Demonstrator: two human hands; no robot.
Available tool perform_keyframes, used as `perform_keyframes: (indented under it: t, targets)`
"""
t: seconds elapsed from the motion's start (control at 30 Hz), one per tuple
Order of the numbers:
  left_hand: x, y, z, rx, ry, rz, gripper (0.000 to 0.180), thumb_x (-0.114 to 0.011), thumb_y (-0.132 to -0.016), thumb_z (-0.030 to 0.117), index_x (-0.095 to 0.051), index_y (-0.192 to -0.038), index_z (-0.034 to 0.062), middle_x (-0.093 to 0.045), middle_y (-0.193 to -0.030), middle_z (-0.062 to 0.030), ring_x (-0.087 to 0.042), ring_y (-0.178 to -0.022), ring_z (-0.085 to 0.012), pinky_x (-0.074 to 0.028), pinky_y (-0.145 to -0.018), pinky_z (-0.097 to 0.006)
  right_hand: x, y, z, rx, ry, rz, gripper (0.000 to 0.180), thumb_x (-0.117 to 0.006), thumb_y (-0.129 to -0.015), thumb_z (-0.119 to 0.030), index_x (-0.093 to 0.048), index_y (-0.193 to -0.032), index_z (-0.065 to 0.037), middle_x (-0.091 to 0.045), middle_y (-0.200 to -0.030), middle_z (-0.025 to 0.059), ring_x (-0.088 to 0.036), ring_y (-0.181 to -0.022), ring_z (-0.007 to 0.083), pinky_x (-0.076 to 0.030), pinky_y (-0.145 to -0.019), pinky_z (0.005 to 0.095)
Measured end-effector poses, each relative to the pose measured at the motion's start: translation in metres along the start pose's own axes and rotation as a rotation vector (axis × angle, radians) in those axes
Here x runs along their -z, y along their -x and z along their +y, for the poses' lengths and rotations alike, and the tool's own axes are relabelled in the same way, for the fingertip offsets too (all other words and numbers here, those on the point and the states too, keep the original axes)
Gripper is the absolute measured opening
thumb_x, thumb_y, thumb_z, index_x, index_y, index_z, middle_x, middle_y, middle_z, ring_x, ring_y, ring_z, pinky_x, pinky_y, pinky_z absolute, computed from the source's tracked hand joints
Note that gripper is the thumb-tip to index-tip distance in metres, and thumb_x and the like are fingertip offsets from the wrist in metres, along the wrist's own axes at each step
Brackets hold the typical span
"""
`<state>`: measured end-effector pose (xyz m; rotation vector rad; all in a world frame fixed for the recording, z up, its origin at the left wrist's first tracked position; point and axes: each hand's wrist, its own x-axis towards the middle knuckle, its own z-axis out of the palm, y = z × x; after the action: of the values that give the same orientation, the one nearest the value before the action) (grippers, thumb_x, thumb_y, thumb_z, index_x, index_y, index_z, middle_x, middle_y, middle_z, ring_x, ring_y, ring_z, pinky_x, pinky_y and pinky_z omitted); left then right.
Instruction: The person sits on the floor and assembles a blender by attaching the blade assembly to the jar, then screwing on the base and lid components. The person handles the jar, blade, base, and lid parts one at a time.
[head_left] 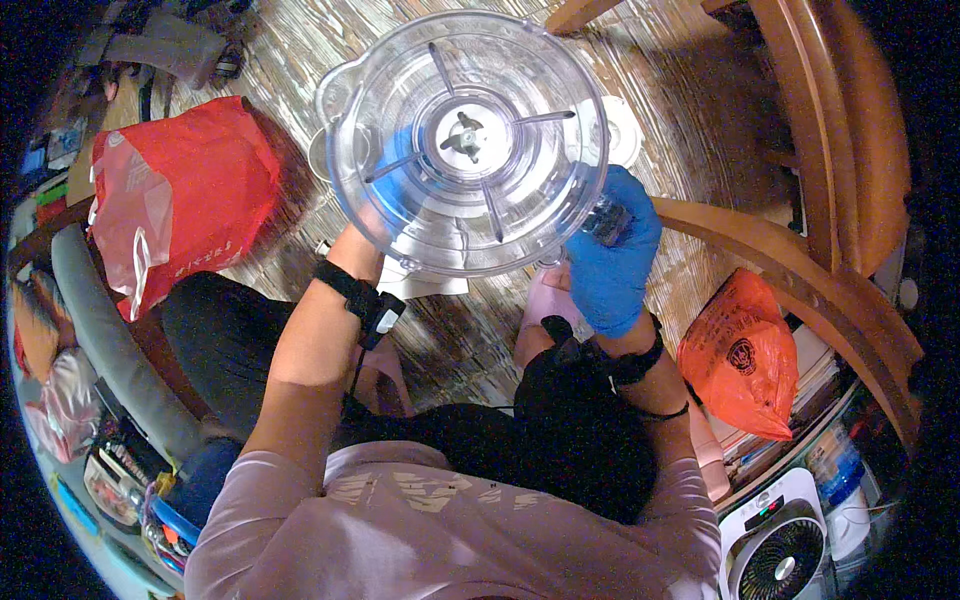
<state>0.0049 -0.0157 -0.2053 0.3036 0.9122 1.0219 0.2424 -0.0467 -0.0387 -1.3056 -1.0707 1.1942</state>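
A clear blender jug is held up in front of me, its open mouth facing me. At its bottom sits a small metal blade in a pale round base. My right hand, in a blue glove, is closed around the jug's handle on the right side. My left hand, also gloved in blue, shows blurred through the clear wall. It holds the jug from the outer left side; most of its fingers are hidden. Both wrists carry black straps.
A red bag stands at left, beside a grey curved armrest. On the wooden floor lie a white round piece and white sheets. At right are curved wooden furniture, an orange plastic bag and a white fan.
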Motion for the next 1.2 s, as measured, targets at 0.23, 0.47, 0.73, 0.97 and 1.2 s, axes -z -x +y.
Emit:
perform_keyframes:
  t: [0.23,0.47,0.73,0.97,1.2]
  targets:
    - [-0.026,0.008,0.007,-0.070,-0.209,0.048,0.043,-0.041,-0.101,0.031,-0.050,-0.132,0.0021,-0.060,-0.124,-0.0098,-0.061,-0.108,-0.0197,-0.053,-0.092,-0.036,-0.008,-0.001,-0.013,-0.176,0.134,-0.086,0.024,-0.076,-0.072,-0.008,-0.055,-0.082,-0.008,-0.057,-0.080,0.0048,-0.057,-0.070,0.0170,-0.045,-0.062,0.0302]
    - [-0.024,0.018,0.017,0.124,-0.134,-0.006,0.051,-0.040,-0.101,0.039,-0.047,-0.135,0.0031,-0.057,-0.128,-0.0129,-0.058,-0.114,-0.0257,-0.052,-0.096,-0.040,-0.011,0.015,-0.012,0.074,0.155,-0.540,0.029,-0.071,-0.082,-0.030,-0.057,-0.091,-0.006,-0.059,-0.083,0.0151,-0.061,-0.079,0.0347,-0.049,-0.067,0.0462]
    - [-0.012,0.030,0.019,0.166,-0.082,-0.078,0.049,-0.042,-0.100,0.037,-0.047,-0.136,0.0034,-0.058,-0.127,-0.0132,-0.059,-0.113,-0.0254,-0.052,-0.095,-0.039,-0.020,0.028,0.005,0.335,0.571,-0.574,0.037,-0.070,-0.074,-0.036,-0.055,-0.092,-0.008,-0.054,-0.093,0.0109,-0.056,-0.088,0.0325,-0.048,-0.070,0.0440]
    - [-0.011,0.024,0.016,0.188,-0.050,-0.112,0.049,-0.045,-0.099,0.035,-0.047,-0.136,0.0036,-0.058,-0.126,-0.0135,-0.059,-0.112,-0.0252,-0.052,-0.094,-0.038,-0.018,0.029,0.007,0.455,0.610,-0.473,0.035,-0.067,-0.074,-0.037,-0.056,-0.092,-0.010,-0.052,-0.093,0.0087,-0.056,-0.087,0.0296,-0.050,-0.065,0.0399]
    - [-0.013,0.021,0.015,0.211,-0.030,-0.135,0.048,-0.047,-0.098,0.033,-0.047,-0.136,0.0039,-0.058,-0.125,-0.0138,-0.059,-0.111,-0.0250,-0.052,-0.094,-0.038,-0.016,0.026,0.010,0.323,0.618,-0.496,0.033,-0.065,-0.081,-0.039,-0.055,-0.092,-0.010,-0.052,-0.092,0.0112,-0.056,-0.082,0.0314,-0.049,-0.062,0.0422]
